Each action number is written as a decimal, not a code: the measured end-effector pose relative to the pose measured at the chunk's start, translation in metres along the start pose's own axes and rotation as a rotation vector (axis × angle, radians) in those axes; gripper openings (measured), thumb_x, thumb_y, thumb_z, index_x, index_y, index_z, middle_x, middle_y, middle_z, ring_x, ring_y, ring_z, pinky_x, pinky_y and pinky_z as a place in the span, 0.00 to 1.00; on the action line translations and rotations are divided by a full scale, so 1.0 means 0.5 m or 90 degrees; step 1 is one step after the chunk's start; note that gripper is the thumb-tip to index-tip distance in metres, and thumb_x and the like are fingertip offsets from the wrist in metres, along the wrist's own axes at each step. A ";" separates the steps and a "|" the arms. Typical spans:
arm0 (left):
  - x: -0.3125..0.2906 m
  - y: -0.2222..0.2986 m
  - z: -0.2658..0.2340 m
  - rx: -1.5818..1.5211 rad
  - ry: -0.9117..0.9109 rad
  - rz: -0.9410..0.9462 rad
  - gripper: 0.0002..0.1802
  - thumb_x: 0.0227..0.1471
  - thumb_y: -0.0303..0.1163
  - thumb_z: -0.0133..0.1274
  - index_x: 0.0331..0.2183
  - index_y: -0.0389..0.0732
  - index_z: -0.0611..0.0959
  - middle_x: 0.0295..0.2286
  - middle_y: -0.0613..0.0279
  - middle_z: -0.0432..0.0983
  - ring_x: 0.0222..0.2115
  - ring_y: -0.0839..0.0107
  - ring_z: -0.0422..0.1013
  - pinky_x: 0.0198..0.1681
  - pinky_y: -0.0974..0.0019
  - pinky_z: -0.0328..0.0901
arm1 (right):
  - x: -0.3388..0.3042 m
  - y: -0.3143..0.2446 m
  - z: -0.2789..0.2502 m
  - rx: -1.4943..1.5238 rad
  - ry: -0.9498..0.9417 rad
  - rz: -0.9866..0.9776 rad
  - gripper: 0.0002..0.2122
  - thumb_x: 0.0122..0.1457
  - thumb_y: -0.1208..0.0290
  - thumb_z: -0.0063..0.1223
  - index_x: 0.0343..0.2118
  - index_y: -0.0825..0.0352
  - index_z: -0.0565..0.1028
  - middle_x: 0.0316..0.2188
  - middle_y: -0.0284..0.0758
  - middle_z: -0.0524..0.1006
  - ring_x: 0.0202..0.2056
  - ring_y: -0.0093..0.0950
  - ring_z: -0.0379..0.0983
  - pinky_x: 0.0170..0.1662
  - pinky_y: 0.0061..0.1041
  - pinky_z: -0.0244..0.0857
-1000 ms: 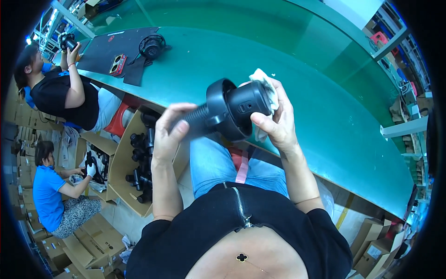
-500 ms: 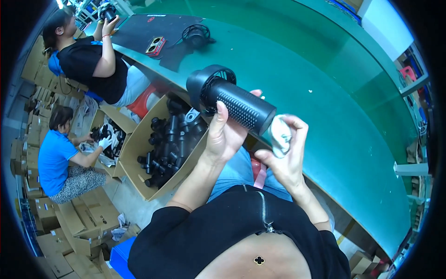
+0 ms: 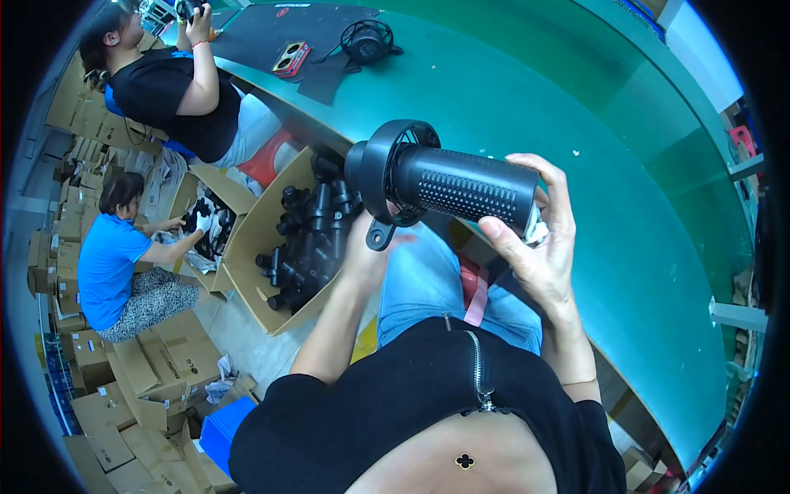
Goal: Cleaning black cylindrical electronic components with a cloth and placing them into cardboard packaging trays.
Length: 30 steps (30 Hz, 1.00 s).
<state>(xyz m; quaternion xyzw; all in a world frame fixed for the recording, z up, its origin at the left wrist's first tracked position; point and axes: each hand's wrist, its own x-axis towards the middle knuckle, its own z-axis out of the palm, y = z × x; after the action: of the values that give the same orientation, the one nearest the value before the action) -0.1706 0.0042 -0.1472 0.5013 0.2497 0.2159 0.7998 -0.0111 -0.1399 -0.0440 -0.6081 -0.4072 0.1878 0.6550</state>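
A black cylindrical device (image 3: pixel 469 185) with a dotted grip area and a wide ring-shaped head is held up over my lap, near the bench edge. My right hand (image 3: pixel 543 255) grips its plain right end, thumb in front and fingers behind. A crumpled white cloth (image 3: pixel 537 228) shows between that palm and the cylinder's end. Under the ring head, beside its small tab with a hole, is my left hand (image 3: pixel 362 251). Its fingers are smeared by motion and partly hidden behind the ring, so their grip cannot be made out.
A green bench (image 3: pixel 625 272) curves along the right. On its dark mat lie a red box (image 3: pixel 291 59) and a round black device (image 3: pixel 367 41). An open carton (image 3: pixel 271 317) of black parts stands at my left. Two co-workers sit at the left, among stacked cartons (image 3: pixel 164 362).
My left hand has moved from under the cylinder to the ring head. My right hand, with the cloth, has closed round the other end. The device has shifted right and turned nearly level.
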 end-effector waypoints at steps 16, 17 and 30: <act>0.076 0.021 0.003 -0.135 0.055 -0.030 0.15 0.55 0.37 0.49 0.40 0.36 0.77 0.33 0.62 0.76 0.33 0.76 0.72 0.37 0.74 0.67 | 0.074 0.035 -0.048 -0.047 -0.346 0.094 0.15 0.55 0.57 0.55 0.38 0.62 0.81 0.32 0.31 0.73 0.37 0.22 0.66 0.44 0.24 0.60; 0.072 0.028 0.018 -0.136 0.052 -0.037 0.15 0.55 0.37 0.49 0.40 0.36 0.77 0.33 0.62 0.76 0.33 0.76 0.72 0.37 0.74 0.67 | 0.074 0.036 -0.043 -0.056 -0.358 0.115 0.13 0.55 0.60 0.55 0.38 0.61 0.81 0.30 0.30 0.73 0.37 0.21 0.66 0.44 0.23 0.60; 0.085 0.027 0.114 0.125 -0.044 -0.060 0.12 0.56 0.38 0.47 0.28 0.41 0.78 0.18 0.72 0.68 0.15 0.87 0.62 0.15 0.79 0.52 | 0.045 0.039 -0.055 0.066 -0.198 0.530 0.10 0.48 0.66 0.64 0.28 0.68 0.80 0.26 0.29 0.75 0.26 0.18 0.70 0.31 0.16 0.66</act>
<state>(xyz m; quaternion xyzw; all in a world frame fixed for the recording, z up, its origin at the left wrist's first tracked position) -0.1035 -0.0044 -0.1216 0.5718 0.2653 0.1350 0.7645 0.0281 -0.1373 -0.0537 -0.6510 -0.2111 0.5450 0.4843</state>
